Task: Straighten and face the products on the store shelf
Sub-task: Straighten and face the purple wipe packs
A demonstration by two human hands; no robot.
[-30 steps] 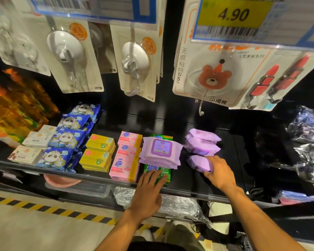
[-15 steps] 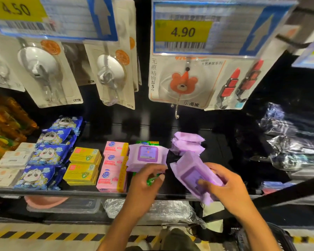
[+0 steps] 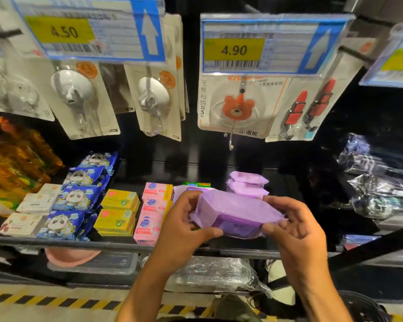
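- Hands at work on a store shelf — the left hand [image 3: 184,231] and the right hand [image 3: 298,231] each clamp one end of a purple wipes pack [image 3: 237,212], fingers curled over its top and thumbs pressed to its near edge.
- The pack hangs in the air just right of the pink boxes [image 3: 153,210] and nearer the camera than they are, clear of the shelf [image 3: 56,241]. Its darker lid panel faces the person, which suggests it is being turned so the lid shows at the front.
- The two-handed hold looks chosen for the soft wrapper — gripped at both ends, the pack lies flat and can be set down square.
- Farther right of the pink boxes and deeper in sits a stack of purple packs [image 3: 247,184], a likely home for the held one.
- Another purple pack [image 3: 180,189] lies right beside the pink boxes, mostly hidden by the left hand, with a green box [image 3: 196,184] showing at its far side.
- Left of the pink boxes, yellow boxes [image 3: 119,210] and blue panda packs [image 3: 72,198] lie in rows, printed faces up.
- High above the pink boxes, a 4.90 price tag [image 3: 234,49] fronts carded hooks [image 3: 237,108].
- The job looks midway: the purple packs are not yet gathered in one tidy stack.
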